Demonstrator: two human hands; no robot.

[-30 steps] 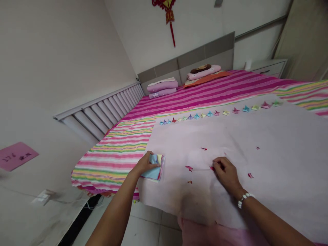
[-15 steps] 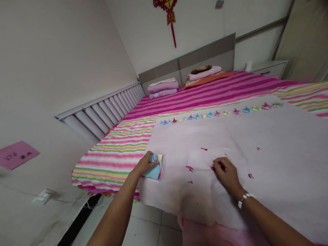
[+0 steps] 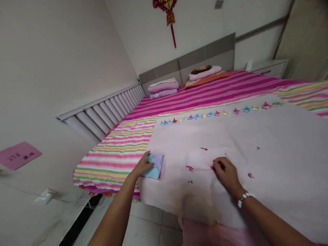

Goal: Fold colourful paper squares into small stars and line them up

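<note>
At the near left corner of a large white sheet (image 3: 179, 136) lies a stack of coloured paper squares (image 3: 155, 174). My left hand (image 3: 143, 166) grips the stack's left side, its thumb over a light blue square. A purple square shows at the upper right of the stack. My right hand (image 3: 227, 173) rests on the white sheet with its fingers curled together; whatever is between them, if anything, is hidden. Beside its fingertips is a small red patch (image 3: 212, 168). Along the sheet's far edge runs a row of small folded paper pieces (image 3: 197, 116) in several colours.
More reddish patches, such as a pink one (image 3: 189, 168), dot the white sheet. It lies over a striped bedspread (image 3: 115, 150). A white rail (image 3: 102, 107) lines the bed's left side. Folded bedding (image 3: 163, 88) and a pillow (image 3: 205, 72) are by the headboard (image 3: 205, 51).
My left thumb has shifted left over the stack. Purple now shows at the stack's upper right where yellow showed before. My right hand has stayed in place.
</note>
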